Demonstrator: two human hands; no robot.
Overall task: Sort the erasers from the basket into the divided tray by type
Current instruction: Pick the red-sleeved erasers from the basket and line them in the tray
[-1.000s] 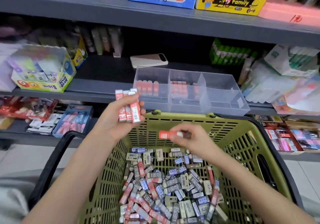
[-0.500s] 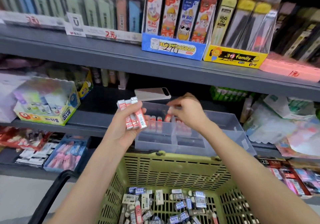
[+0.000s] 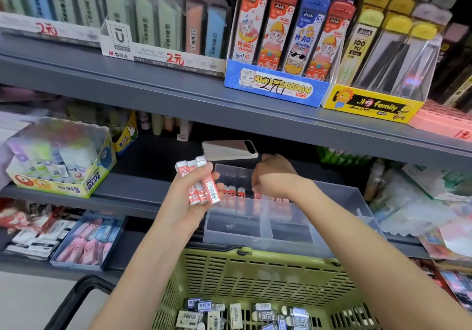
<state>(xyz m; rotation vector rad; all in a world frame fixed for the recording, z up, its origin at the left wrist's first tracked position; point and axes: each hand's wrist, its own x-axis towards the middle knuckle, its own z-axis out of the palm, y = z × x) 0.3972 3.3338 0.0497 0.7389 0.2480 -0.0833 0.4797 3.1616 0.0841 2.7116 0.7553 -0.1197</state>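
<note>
Held erasers: a bunch of red erasers [image 3: 203,186], upright, clasped in the left fingers.
Left hand [image 3: 187,199]: fingers curled round the bunch, thumb across its front.
Right hand [image 3: 274,176]: knuckles up, fingers dipped into the tray's back; fingertips hidden, cannot tell if they hold anything.
Tray [image 3: 339,199]: clear, divided, under the right fingers.
Row [image 3: 233,191]: red erasers standing in the tray, between the two hands' fingers.
Basket [image 3: 255,271]: green, below both hands; loose erasers [image 3: 236,313] inside, well apart from any finger.
Phone [image 3: 229,149]: flat, just above the left fingertips.
</note>
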